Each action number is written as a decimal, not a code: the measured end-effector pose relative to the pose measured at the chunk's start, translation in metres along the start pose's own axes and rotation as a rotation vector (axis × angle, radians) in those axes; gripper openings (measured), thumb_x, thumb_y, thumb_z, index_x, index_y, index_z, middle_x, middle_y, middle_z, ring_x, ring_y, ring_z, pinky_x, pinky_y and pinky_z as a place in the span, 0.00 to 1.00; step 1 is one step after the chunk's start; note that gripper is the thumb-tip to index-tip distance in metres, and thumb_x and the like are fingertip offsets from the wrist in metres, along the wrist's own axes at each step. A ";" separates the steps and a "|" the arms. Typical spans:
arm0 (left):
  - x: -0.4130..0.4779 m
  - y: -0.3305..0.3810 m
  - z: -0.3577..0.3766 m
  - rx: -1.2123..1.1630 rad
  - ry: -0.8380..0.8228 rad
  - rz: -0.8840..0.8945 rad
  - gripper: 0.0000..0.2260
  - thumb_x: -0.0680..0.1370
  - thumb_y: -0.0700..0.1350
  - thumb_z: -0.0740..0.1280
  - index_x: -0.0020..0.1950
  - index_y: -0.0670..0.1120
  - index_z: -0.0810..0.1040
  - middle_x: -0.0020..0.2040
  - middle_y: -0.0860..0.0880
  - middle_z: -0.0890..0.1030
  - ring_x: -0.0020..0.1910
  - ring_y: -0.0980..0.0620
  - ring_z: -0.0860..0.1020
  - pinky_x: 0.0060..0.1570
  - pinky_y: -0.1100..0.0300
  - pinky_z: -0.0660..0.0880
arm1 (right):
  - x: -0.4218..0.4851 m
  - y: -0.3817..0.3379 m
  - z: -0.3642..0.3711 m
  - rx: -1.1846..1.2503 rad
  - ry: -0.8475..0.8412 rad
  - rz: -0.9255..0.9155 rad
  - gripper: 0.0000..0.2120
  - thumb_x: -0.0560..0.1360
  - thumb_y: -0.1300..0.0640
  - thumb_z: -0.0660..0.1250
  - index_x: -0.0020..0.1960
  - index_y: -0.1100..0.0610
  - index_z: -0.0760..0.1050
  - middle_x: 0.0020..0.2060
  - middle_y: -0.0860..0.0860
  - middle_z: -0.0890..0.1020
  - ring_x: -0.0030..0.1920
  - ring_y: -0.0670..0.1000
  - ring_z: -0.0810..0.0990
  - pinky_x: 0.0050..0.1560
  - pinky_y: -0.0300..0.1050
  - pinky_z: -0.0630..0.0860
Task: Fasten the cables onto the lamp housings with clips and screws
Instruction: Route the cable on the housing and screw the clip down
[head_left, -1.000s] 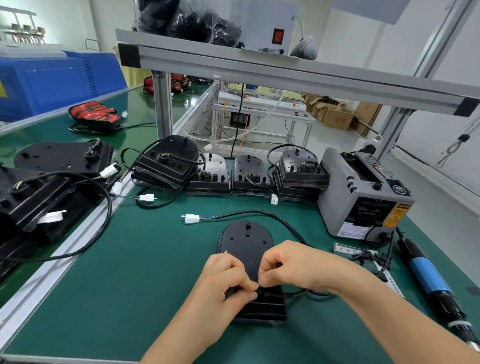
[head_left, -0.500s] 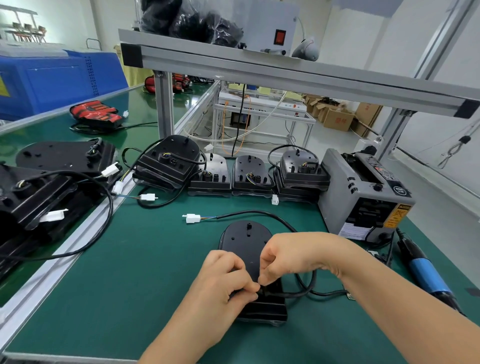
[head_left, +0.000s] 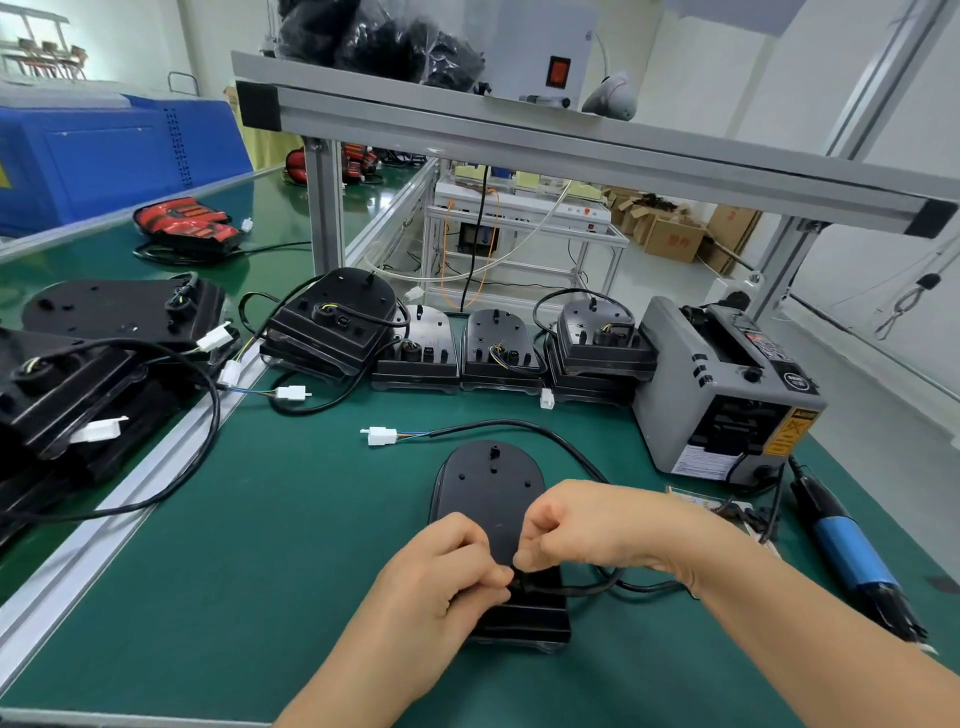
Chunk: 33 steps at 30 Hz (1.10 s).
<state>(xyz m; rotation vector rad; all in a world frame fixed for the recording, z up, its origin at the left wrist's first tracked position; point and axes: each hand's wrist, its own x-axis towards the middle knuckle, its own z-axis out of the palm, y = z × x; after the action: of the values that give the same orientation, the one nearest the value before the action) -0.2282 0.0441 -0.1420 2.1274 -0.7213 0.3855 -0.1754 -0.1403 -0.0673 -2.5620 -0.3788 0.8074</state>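
Your left hand (head_left: 441, 577) and right hand (head_left: 587, 525) meet over the black lamp housing (head_left: 488, 488) at six o'clock on the green tabletop (head_left: 260, 545), fingers (head_left: 530, 552) curled, pinching its black cable (head_left: 587, 590), which loops toward twelve o'clock.

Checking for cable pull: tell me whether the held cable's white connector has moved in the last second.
No. The white connector sits in the same spot, left of the tape dispenser and beyond the rounded end of the lamp housing.

A factory assembly line — green-matted benches (head_left: 260, 545), aluminium framing (head_left: 571, 156), stacked lamp housings (head_left: 332, 332), a tape dispenser (head_left: 727, 395).
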 end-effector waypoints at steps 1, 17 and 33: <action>-0.001 0.000 0.001 0.019 0.017 0.020 0.05 0.74 0.46 0.69 0.41 0.52 0.73 0.43 0.59 0.70 0.38 0.60 0.68 0.35 0.65 0.69 | 0.000 0.001 0.000 0.002 0.003 0.001 0.08 0.72 0.45 0.69 0.36 0.44 0.76 0.35 0.39 0.78 0.39 0.38 0.75 0.40 0.34 0.68; -0.004 -0.003 0.006 0.115 0.130 0.169 0.05 0.73 0.43 0.69 0.40 0.46 0.75 0.41 0.54 0.72 0.41 0.54 0.71 0.38 0.56 0.76 | 0.006 -0.010 -0.011 -0.113 -0.147 0.010 0.08 0.74 0.46 0.67 0.37 0.46 0.76 0.40 0.43 0.78 0.43 0.47 0.75 0.50 0.46 0.73; -0.005 -0.001 0.007 0.062 0.149 0.114 0.05 0.73 0.44 0.70 0.39 0.48 0.76 0.43 0.58 0.72 0.43 0.57 0.72 0.40 0.66 0.70 | 0.009 -0.015 -0.014 -0.119 -0.175 0.038 0.10 0.74 0.46 0.68 0.36 0.47 0.76 0.34 0.44 0.75 0.40 0.49 0.73 0.47 0.44 0.72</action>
<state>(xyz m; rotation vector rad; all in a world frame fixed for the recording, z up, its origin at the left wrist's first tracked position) -0.2313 0.0410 -0.1493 2.0954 -0.7542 0.6284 -0.1620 -0.1288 -0.0542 -2.6219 -0.4451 1.0573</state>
